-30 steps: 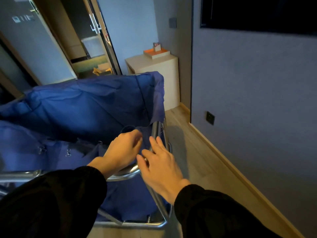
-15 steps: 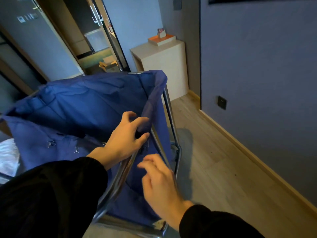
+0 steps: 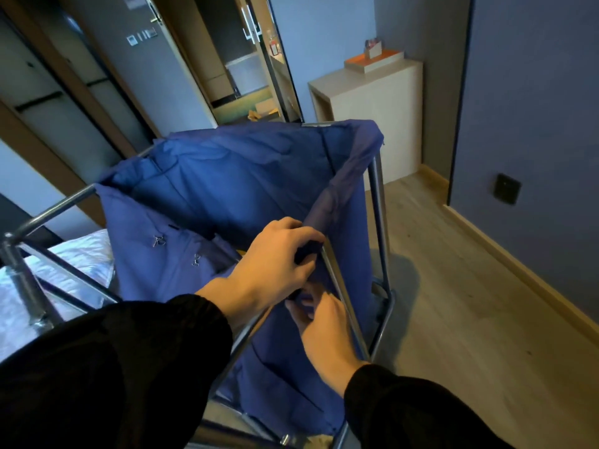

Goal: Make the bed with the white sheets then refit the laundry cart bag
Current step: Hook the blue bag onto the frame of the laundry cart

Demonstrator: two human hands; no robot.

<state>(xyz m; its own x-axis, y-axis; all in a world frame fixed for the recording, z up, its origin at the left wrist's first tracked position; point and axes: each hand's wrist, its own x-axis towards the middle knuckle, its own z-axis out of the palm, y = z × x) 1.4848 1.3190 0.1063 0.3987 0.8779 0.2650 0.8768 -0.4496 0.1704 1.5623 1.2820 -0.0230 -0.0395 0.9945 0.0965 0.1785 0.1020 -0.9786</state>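
Note:
The blue laundry cart bag (image 3: 227, 183) hangs inside the metal cart frame (image 3: 52, 209), its far rim draped over the frame's back corner. My left hand (image 3: 275, 254) grips the bag's edge where it folds over the near right rail. Just below it, my right hand (image 3: 321, 325) pinches the bag fabric on the outer side of that rail; its fingertips are partly hidden by cloth. Two small metal clips (image 3: 158, 241) sit on the bag's inner left wall. White bedding (image 3: 64, 264) shows at the left behind the frame.
A pale cabinet (image 3: 372, 118) with an orange tray stands against the far wall. The grey wall (image 3: 534, 124) with a dark socket runs along the right. Wood floor (image 3: 470, 303) lies between cart and wall. A doorway and mirrored doors are at the back left.
My right hand moved up under the rail and took hold of the bag fabric. My left hand keeps its grip on the bag's edge. The view tilted, showing more of the cart frame.

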